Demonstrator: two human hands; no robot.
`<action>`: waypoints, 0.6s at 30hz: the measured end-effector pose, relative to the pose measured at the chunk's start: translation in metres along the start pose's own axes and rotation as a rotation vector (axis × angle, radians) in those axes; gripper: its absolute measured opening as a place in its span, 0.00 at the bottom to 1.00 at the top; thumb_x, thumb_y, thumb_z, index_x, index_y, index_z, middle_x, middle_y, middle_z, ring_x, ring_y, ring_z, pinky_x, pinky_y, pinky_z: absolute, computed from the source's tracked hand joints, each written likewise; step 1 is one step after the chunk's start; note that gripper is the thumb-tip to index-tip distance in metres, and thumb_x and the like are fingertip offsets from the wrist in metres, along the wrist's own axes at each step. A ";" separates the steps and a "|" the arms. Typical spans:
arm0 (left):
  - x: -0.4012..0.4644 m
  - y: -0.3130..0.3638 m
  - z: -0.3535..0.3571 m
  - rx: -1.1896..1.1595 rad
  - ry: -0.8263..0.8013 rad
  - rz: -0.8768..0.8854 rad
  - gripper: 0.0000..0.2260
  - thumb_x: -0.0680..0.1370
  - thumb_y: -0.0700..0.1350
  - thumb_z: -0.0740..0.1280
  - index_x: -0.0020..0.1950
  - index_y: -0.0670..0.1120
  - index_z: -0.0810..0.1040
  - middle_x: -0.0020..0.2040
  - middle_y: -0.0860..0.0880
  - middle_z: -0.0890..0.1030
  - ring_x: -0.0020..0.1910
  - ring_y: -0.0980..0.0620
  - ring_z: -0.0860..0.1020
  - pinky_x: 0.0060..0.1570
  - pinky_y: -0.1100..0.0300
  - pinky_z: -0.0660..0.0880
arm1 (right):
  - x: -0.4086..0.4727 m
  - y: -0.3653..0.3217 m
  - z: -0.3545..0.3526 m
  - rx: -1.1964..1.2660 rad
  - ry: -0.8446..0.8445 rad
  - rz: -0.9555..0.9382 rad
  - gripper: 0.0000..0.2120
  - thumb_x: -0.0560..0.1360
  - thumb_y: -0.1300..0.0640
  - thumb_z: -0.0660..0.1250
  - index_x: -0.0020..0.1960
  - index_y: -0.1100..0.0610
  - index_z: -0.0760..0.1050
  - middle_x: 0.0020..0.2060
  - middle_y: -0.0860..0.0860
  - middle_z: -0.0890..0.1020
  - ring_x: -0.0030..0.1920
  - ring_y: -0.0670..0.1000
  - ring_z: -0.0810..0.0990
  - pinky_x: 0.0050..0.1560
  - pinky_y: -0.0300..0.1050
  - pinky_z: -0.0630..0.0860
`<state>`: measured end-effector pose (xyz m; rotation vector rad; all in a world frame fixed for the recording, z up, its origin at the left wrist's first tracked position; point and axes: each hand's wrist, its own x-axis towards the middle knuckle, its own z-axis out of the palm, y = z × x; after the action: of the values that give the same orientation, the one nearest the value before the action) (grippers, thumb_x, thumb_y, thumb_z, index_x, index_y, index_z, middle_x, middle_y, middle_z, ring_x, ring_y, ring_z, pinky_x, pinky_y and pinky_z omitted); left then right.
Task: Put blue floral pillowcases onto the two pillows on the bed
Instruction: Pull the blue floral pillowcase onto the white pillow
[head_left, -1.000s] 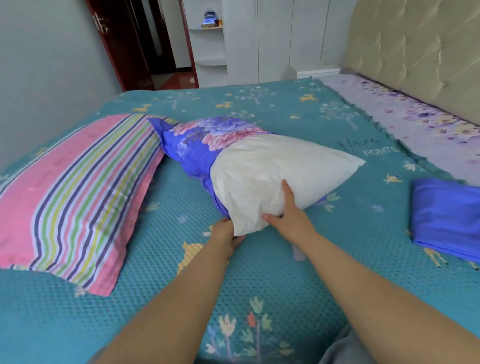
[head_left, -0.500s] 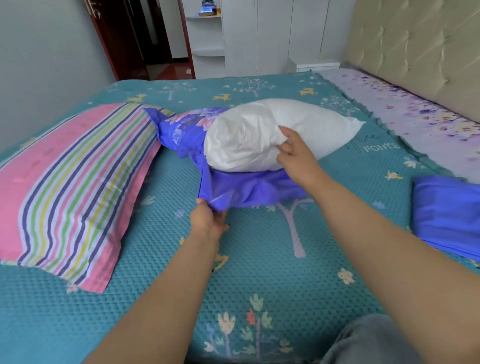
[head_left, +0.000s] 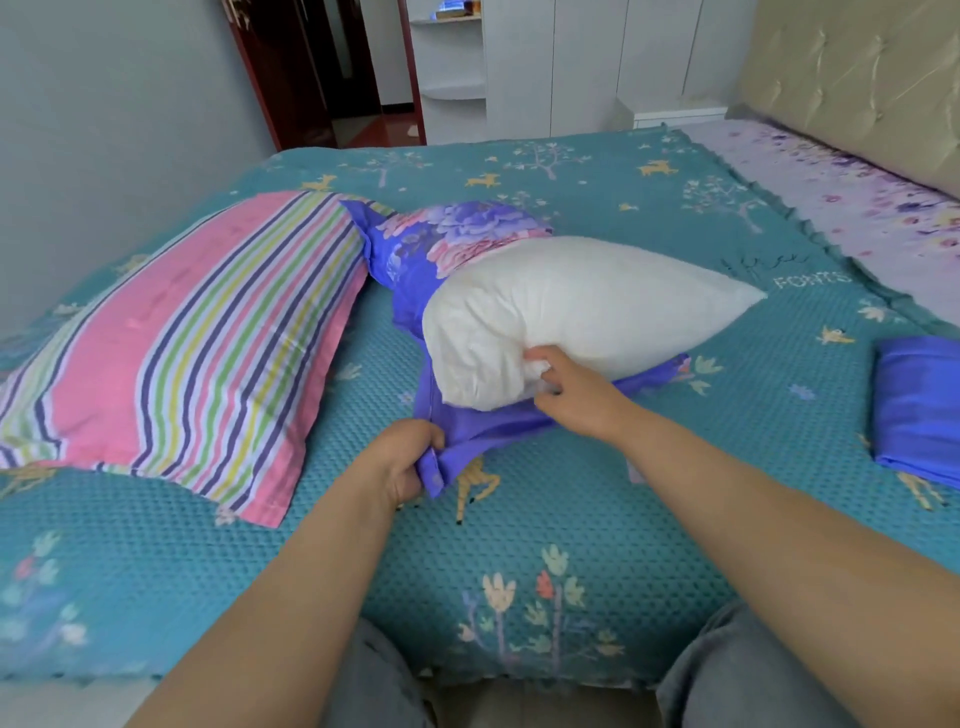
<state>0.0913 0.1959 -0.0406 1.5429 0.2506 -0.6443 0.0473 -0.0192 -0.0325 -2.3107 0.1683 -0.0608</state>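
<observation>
Now, from the head camera, we see our left hand (head_left: 402, 460) pinching the open hem of the blue floral pillowcase (head_left: 457, 244), fingers clenched round a fold of the blue cloth just off the bedspread. Our right hand (head_left: 571, 395) grips the near end of the white pillow (head_left: 582, 306), fingers dug into the stuffing. The pillow lies across the teal bedspread (head_left: 519, 519); only its far end sits inside the case, and most of its white body is bare, resting on the case's lower layer. Beside it on the left lies a striped pillow (head_left: 197, 332), touching the floral case at its far corner. Well apart on the right, a folded blue cloth (head_left: 919, 405) waits near the edge of view, probably the second pillowcase, though we cannot tell its pattern.

We judge the first casing under halfway. The risk is bunching: if we push with the right hand while the left holds only one layer of the hem, the mouth stays shut and the pillow buckles instead of sliding. A pinch that thin could also slip, and the case would ride in with the pillow.
</observation>
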 end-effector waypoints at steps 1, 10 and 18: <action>-0.013 0.002 -0.001 0.032 -0.051 0.003 0.13 0.70 0.26 0.50 0.42 0.34 0.72 0.31 0.39 0.76 0.23 0.48 0.78 0.24 0.60 0.77 | -0.006 0.008 0.008 -0.039 -0.045 0.012 0.26 0.72 0.58 0.63 0.68 0.47 0.62 0.54 0.54 0.78 0.58 0.54 0.77 0.60 0.49 0.72; -0.036 -0.008 -0.006 0.787 0.296 0.471 0.19 0.75 0.37 0.62 0.66 0.41 0.66 0.63 0.39 0.72 0.59 0.42 0.75 0.57 0.50 0.73 | -0.036 0.028 0.021 0.049 -0.222 -0.019 0.27 0.77 0.55 0.65 0.73 0.45 0.60 0.64 0.42 0.69 0.60 0.41 0.69 0.61 0.33 0.64; -0.031 0.030 0.105 1.546 0.201 1.196 0.42 0.70 0.67 0.64 0.77 0.53 0.51 0.78 0.50 0.45 0.77 0.46 0.44 0.74 0.44 0.47 | -0.015 0.069 -0.002 0.691 0.531 0.587 0.11 0.73 0.65 0.61 0.32 0.58 0.72 0.32 0.57 0.76 0.36 0.56 0.75 0.34 0.39 0.72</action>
<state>0.0563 0.0982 0.0058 2.7110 -1.2573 0.4955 0.0253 -0.0644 -0.0819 -1.4463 0.9291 -0.3696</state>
